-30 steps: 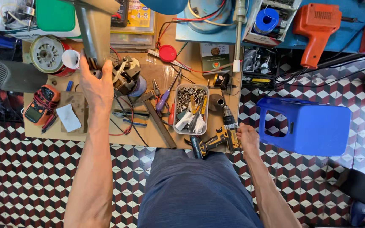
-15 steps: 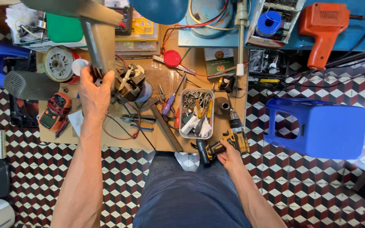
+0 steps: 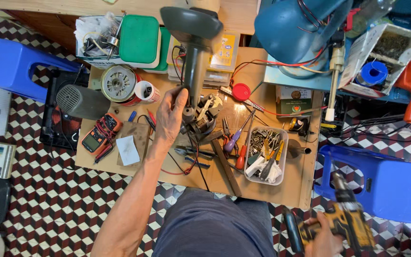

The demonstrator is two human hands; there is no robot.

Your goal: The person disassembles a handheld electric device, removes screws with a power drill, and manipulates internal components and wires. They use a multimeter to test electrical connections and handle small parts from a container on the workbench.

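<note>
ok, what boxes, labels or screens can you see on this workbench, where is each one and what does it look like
Multimeter: left edge of the bench, orange and dark body with a small grey screen.
Yellow carton: back of the bench behind the grey fan stand, flat and printed.
Green box: right side, by the red disc, rectangular with a round emblem.

Yellow-labelled booklet (image 3: 224, 50) behind stand, green box (image 3: 293, 101) — right, orange multimeter screen (image 3: 91, 141) — left
</note>
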